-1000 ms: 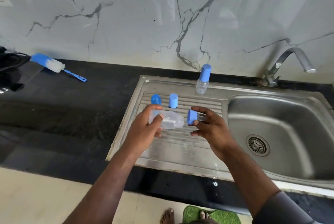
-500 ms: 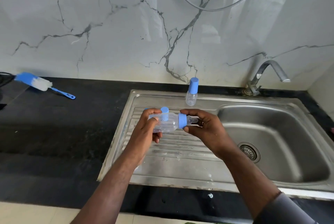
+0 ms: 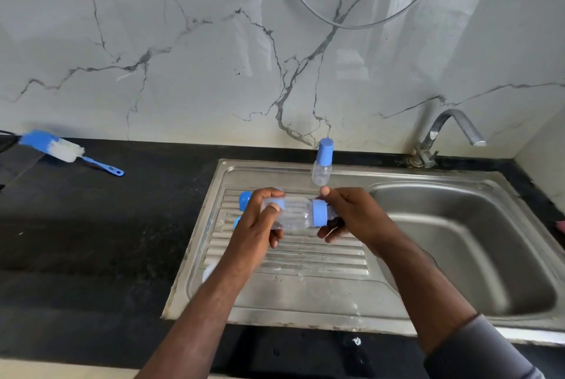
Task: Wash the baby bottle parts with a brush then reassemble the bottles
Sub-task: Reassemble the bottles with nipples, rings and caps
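Head view: the person holds a clear bottle (image 3: 295,216) sideways over the sink's ribbed drainboard (image 3: 290,259), toward its back-left corner. The left hand (image 3: 260,226) is wrapped round the base end, and the right hand (image 3: 351,213) is curled on the blue screw collar (image 3: 319,215). It's probably threading on, so he should keep the body fixed and turn the collar square, since wet plastic likely slips. A capped bottle (image 3: 321,161) stands at the back edge. The brush (image 3: 65,151) lies at the tabletop's (image 3: 122,241) far-left edge.

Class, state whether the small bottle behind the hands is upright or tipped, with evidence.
Upright: the small bottle stands on its base on the sink rim, blue cap on top.
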Demonstrator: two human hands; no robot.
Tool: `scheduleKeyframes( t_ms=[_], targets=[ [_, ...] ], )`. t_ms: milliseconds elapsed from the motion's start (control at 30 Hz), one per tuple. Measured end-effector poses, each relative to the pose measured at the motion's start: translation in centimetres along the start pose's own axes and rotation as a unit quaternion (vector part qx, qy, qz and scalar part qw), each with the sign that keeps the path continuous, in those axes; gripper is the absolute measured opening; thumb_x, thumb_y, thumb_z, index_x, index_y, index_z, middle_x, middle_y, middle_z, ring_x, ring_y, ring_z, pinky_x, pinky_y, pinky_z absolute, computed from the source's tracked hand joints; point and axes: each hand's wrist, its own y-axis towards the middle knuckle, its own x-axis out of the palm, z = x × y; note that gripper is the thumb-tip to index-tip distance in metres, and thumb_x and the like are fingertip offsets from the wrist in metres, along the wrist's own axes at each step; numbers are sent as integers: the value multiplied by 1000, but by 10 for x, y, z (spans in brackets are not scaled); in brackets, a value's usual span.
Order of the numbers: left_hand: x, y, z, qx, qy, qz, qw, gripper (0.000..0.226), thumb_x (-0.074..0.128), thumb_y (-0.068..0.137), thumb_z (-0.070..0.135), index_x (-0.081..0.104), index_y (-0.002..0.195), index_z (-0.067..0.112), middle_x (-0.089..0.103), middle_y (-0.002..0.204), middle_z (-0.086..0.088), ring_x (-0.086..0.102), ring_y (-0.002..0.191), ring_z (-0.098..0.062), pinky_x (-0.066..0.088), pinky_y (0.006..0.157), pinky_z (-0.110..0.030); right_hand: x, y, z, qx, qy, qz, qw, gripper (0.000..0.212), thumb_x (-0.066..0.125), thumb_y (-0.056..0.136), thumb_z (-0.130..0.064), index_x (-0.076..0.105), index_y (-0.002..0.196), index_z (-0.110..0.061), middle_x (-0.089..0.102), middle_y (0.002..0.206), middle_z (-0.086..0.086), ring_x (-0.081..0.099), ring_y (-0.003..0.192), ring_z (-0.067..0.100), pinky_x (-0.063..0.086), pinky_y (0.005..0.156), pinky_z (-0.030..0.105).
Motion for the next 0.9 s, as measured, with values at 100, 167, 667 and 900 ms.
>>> scheduleKeyframes(
  t_ms=[100, 167, 667, 900],
  targets=[
    [-2, 6, 2, -25, -60, 28, 997, 26, 50, 86, 31, 63, 109, 30, 64, 93, -10, 53, 62, -16, 43, 54, -29, -6, -2, -5, -30, 39, -16, 999, 31, 61, 96, -38, 66, 118, -17, 71, 111, 7, 73, 89, 31, 62, 75, 46],
    [-1, 9, 2, -26, -75, 32, 996, 23, 53, 87, 34, 63, 107, 30, 63, 89, -7, 52, 60, -16, 42, 53, -30, -7, -2, 1, -112, -74, -18, 991, 40, 81, 84, -21, 66, 121, -27, 69, 116, -8, 69, 100, 16, 59, 85, 34],
    [3, 9, -14, 43, 3, 10, 999, 25, 60, 97, 46, 56, 118, 35, 64, 101, -6, 58, 66, -8, 47, 59, -20, -10, 11, 1, -25, -48, -71, 996, 31, 77, 88, -27, 72, 113, -10, 77, 99, 10, 76, 87, 28, 59, 89, 50],
    [1, 12, -13, 40, 18, 19, 999, 23, 57, 100, 41, 55, 119, 29, 64, 104, -10, 58, 66, -10, 47, 57, -21, -13, 14, -3, 15, 28, -109, 994, 33, 73, 91, -19, 66, 121, -9, 73, 111, 17, 73, 100, 33, 56, 96, 53]
  ],
)
